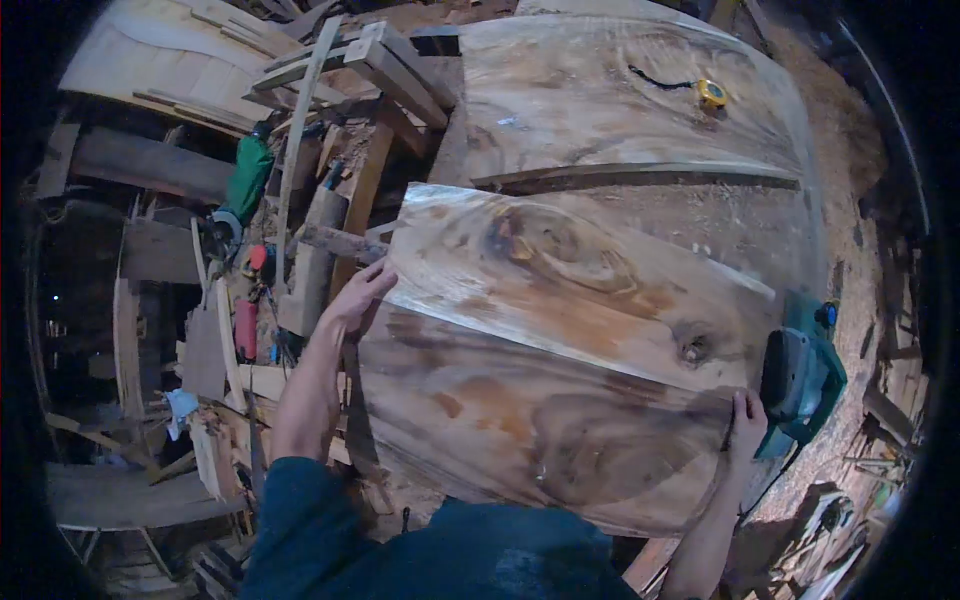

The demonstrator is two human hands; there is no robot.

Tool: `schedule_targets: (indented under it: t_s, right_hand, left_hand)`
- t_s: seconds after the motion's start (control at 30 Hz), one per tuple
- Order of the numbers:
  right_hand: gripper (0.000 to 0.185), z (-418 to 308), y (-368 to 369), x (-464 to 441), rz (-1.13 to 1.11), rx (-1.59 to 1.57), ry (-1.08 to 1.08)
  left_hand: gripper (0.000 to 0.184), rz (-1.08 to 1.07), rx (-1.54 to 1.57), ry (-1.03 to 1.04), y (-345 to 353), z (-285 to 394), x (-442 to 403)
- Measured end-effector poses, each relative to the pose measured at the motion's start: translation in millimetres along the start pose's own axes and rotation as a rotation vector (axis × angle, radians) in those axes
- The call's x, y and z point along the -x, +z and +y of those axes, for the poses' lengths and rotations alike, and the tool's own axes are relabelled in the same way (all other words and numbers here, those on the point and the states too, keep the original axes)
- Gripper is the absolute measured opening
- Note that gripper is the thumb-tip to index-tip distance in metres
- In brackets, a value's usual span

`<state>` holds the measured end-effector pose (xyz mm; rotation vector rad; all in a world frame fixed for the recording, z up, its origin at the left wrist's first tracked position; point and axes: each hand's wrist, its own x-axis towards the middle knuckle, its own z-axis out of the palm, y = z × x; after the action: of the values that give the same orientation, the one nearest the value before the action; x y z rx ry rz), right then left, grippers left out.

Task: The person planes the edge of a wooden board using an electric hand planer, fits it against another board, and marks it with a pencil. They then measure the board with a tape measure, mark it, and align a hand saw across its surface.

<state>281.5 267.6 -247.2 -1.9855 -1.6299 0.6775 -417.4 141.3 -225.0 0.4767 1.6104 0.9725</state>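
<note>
A wide wooden board [600, 300] with dark knots lies aslant over another broad board [480, 410]. My left hand [362, 292] grips the upper board's left end, fingers on its edge. At the opposite end, my right hand [745, 422] has its fingers curled over the near right corner of that same board. Just beyond my right hand rests a teal corded power tool [803, 378], lying on its side with its dark flat face showing. What the thumbs do under the board is hidden.
A yellow tape measure [711, 94] with a black strap lies on a further board [600, 90] at the back. Left of me are a wooden frame [400, 75], a green power tool [248, 178] and a red bottle-like object [246, 328]. Wood scraps [900, 400] litter the right.
</note>
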Motion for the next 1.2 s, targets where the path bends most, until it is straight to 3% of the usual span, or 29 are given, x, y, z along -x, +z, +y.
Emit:
schedule_targets:
  t_s: [0.07,0.23,0.33,0.43,0.6,0.8,0.83,0.93,1.03,1.13,1.2]
  right_hand:
    - [0.038,8,4,-2,-0.005,-0.031,-0.024]
    - [0.036,8,-4,-5,-0.119,0.019,0.007]
    - [0.037,27,0,-12,-0.143,0.017,0.019]
    - [0.037,20,-8,-8,-0.123,0.133,-0.047]
    - [0.037,2,-9,-2,-0.090,-0.063,0.083]
    - [0.037,7,-13,1,-0.089,-0.097,0.034]
    - [0.037,0,-13,1,-0.080,-0.115,0.062]
    - [0.036,0,-10,1,-0.062,-0.219,0.115]
    - [0.036,10,-5,4,-0.013,-0.137,0.073]
    - [0.036,4,-11,7,-0.033,-0.116,0.104]
    - [0.036,26,-9,4,-0.094,-0.181,0.021]
  left_hand:
    - [0.054,-0.029,0.118,-0.005,-8,-11,-7]
    - [0.057,-0.021,-0.003,0.032,-6,-5,-6]
    - [0.053,-0.007,0.055,0.021,-16,-19,-13]
    - [0.043,0.001,-0.119,0.014,-14,-11,-12]
    - [0.048,-0.073,-0.347,0.048,-10,-4,-10]
    - [0.048,-0.042,-0.154,0.114,-6,-17,-11]
    - [0.048,0.000,-0.248,0.005,-13,-13,-10]
    - [0.050,-0.027,-0.113,0.089,-17,-23,-17]
    - [0.051,0.207,-0.535,0.356,-8,-15,-23]
    - [0.050,0.535,-0.965,0.923,113,50,-13]
    - [0.049,0.333,-0.850,0.891,189,77,-21]
